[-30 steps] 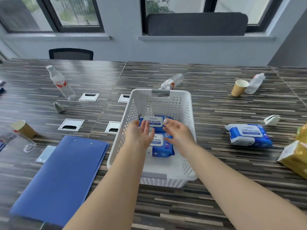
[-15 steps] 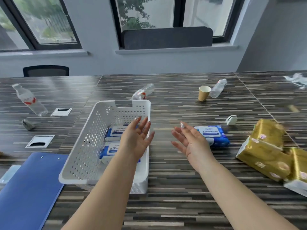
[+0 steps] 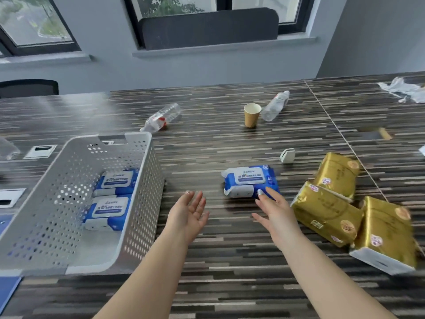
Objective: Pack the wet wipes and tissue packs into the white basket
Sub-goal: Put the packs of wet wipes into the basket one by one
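Observation:
The white basket (image 3: 147,192) stands at the left and holds two blue wet wipes packs, one farther (image 3: 116,181) and one nearer (image 3: 108,211). A third blue wet wipes pack (image 3: 249,180) lies flat on the table to the basket's right. Three gold tissue packs (image 3: 334,176) (image 3: 324,214) (image 3: 386,231) lie in a cluster at the right. My right hand (image 3: 273,210) is open, its fingertips at the near edge of the third wipes pack. My left hand (image 3: 188,215) is open, palm up, between the basket and that pack, holding nothing.
A brown paper cup (image 3: 251,115) and two lying plastic bottles (image 3: 161,119) (image 3: 274,107) sit farther back. A small white clip (image 3: 287,155) rests behind the wipes pack. A blue folder (image 3: 7,288) shows at the bottom left; cable ports (image 3: 40,151) lie left of the basket.
Both hands left the basket and moved right toward the loose wipes pack. The view swung right, bringing all three gold tissue packs into sight.

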Available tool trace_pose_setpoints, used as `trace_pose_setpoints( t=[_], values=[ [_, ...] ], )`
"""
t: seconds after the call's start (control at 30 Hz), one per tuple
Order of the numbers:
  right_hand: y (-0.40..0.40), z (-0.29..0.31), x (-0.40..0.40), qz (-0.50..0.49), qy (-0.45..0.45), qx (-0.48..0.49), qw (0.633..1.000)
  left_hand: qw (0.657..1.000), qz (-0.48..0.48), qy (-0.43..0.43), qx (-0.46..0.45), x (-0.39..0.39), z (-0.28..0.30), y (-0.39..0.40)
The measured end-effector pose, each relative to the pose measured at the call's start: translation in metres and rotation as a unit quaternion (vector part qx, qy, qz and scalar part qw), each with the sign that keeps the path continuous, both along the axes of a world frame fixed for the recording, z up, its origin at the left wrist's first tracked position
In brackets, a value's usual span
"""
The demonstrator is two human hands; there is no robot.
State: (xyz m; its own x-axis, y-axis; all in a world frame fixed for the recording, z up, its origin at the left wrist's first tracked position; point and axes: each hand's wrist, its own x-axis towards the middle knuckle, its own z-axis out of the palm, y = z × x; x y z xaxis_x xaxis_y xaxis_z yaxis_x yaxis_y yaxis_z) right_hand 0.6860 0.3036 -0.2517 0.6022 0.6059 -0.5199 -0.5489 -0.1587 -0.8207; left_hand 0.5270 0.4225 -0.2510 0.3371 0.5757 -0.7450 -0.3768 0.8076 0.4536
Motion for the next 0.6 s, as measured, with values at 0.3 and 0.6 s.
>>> trace_pose_setpoints(
  t=[0.3, 0.6],
  values=[
    [0.017, -0.052, 0.066, 0.031, -0.084, -0.113, 0.99, 0.99, -0.087, 0.112, 0.009, 0.07, -0.037, 0.009],
    [0.056, -0.09, 0.104, 0.047, -0.139, -0.226, 0.963, 0.961, -0.162, 0.223, 0.036, 0.124, -0.079, 0.044]
  ],
)
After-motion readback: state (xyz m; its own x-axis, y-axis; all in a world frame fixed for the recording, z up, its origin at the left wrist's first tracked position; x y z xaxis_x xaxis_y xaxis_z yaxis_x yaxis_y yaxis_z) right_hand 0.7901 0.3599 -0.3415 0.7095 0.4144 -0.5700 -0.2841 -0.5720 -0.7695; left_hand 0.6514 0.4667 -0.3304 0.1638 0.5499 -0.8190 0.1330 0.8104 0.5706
